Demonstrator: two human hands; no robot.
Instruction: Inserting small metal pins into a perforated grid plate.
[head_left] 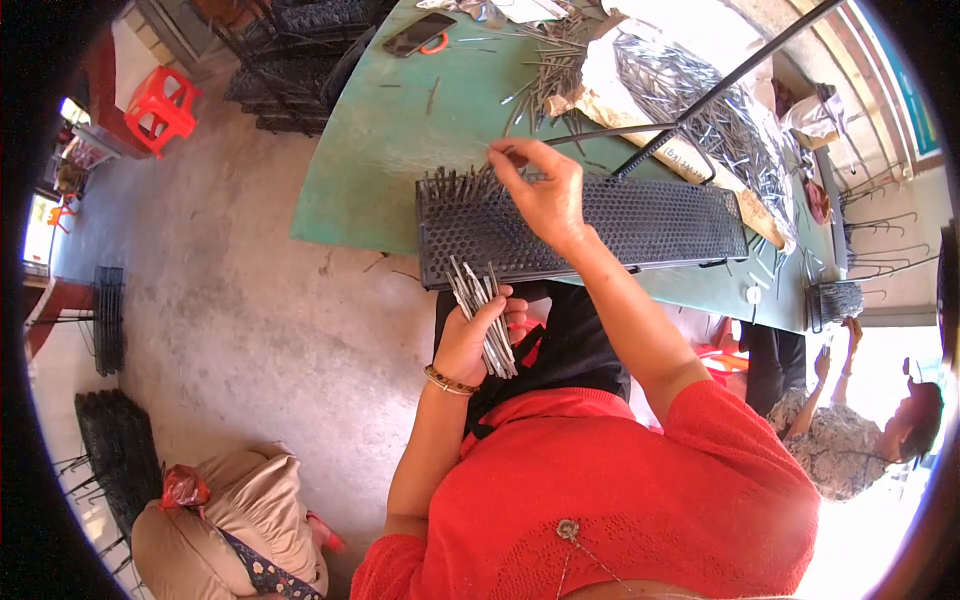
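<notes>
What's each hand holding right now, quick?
Left hand: closed around a bundle of thin sticks.
Right hand: partly curled over the black tray; can't tell whether it's holding anything.

A long black perforated tray (660, 220) lies along the near edge of the green counter (360, 190), thin rods (455, 187) standing in its left end. Above that end, the right hand (550, 195) brings thumb and forefinger together; whether they pinch a rod is unclear. Just off the near edge, the left hand (465, 343) grips a bundle of grey rods (468, 288). Toward the counter's right edge, loose rods (685, 95) heap on brown paper (598, 75); a dark phone (418, 36) lies by the left edge.
</notes>
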